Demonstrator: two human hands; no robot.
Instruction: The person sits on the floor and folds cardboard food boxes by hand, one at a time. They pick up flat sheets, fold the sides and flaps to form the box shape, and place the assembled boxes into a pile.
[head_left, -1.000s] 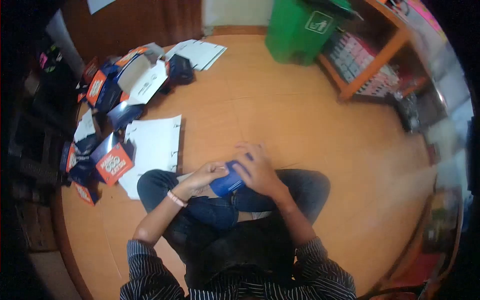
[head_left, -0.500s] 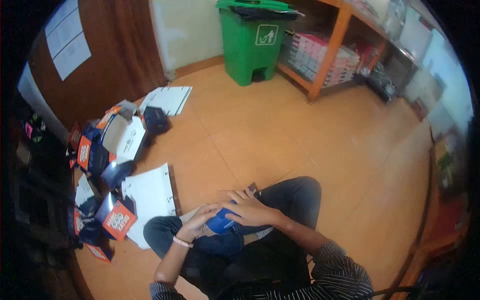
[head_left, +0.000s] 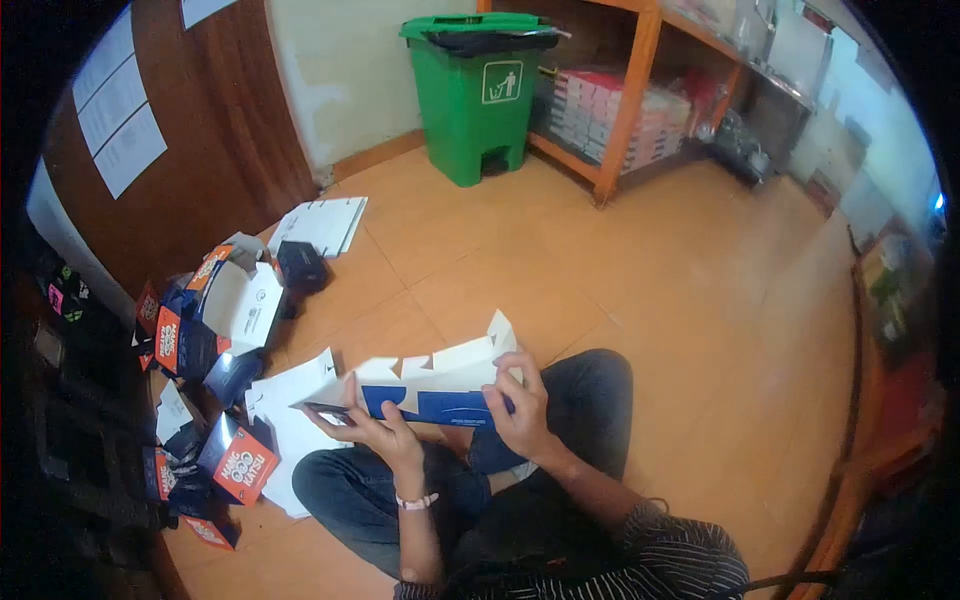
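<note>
A partly folded cardboard food box [head_left: 445,407], blue outside and white inside with notched flaps standing up, is held above my lap. My left hand [head_left: 378,432] supports its left end from below, thumb up against the blue face. At the right end my right hand [head_left: 520,408] has its fingers bent around the edge. The underside of the box and some fingertips are hidden from view.
Folded orange and navy boxes [head_left: 238,460] are piled on the floor at left. Flat white sheets [head_left: 290,400] lie beside my leg, and another stack [head_left: 325,225] near the door. A green bin [head_left: 475,110] and a wooden shelf [head_left: 617,110] stand at the back.
The box has opened out wider, now showing its white inside and flaps. My hands have moved apart to its two ends. The camera view has shifted slightly.
</note>
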